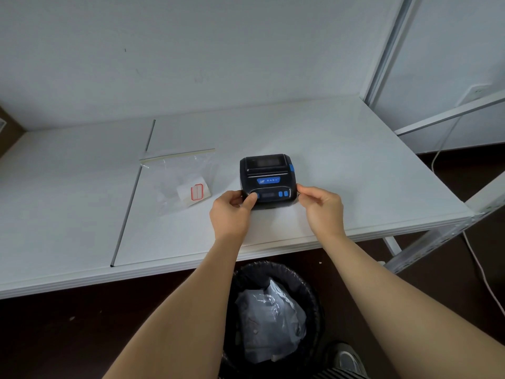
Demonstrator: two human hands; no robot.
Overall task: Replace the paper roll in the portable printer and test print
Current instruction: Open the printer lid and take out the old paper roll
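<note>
A black portable printer (267, 176) with blue buttons sits on the white table (355, 160), its lid closed. My left hand (232, 212) grips its near left corner, thumb pressing on the blue button at the front left. My right hand (322, 206) holds the near right corner with curled fingers. To the left lies a clear zip bag (177, 170), with a white label strip bearing a red frame (195, 191) on its near right part.
A black waste bin (273, 318) lined with a bag and holding crumpled plastic stands under the table's front edge. A white shelf frame (437, 119) and a white cable (481, 269) are on the right. A seam (134, 192) splits the tabletop.
</note>
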